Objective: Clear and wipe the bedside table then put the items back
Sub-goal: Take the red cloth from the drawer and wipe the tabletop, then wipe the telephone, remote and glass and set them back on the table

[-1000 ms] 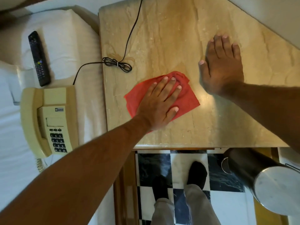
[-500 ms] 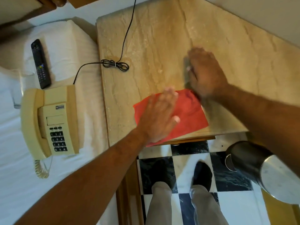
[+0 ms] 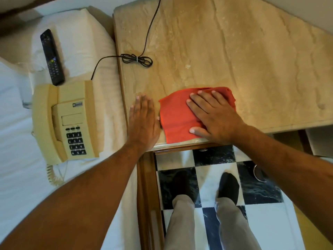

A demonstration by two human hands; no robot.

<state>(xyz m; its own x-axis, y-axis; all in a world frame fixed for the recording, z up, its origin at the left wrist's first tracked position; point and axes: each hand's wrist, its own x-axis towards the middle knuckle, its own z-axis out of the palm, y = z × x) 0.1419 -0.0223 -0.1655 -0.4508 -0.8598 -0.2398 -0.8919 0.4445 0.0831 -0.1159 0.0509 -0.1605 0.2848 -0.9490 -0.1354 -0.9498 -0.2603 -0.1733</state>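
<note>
My right hand (image 3: 214, 116) lies flat, fingers spread, pressing the red cloth (image 3: 175, 117); my left hand (image 3: 143, 121) rests flat, empty, just beside it

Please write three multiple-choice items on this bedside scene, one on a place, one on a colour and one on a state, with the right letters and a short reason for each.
1. Where does the telephone lie?
A. on the bed
B. on the marble table top
C. on the floor

2. What colour is the cloth?
A. blue
B. red
C. white

3. How does the right hand meet the cloth?
A. it lifts it off the table
B. it wrings it
C. it lies flat on it, fingers spread

Answers:
1. A, as the telephone rests on the white bedding beside the remote control, left of the bedside table.
2. B, as the cloth is plainly red against the beige marble.
3. C, as the palm presses the cloth to the table top, while the left hand lies flat beside it.
</note>
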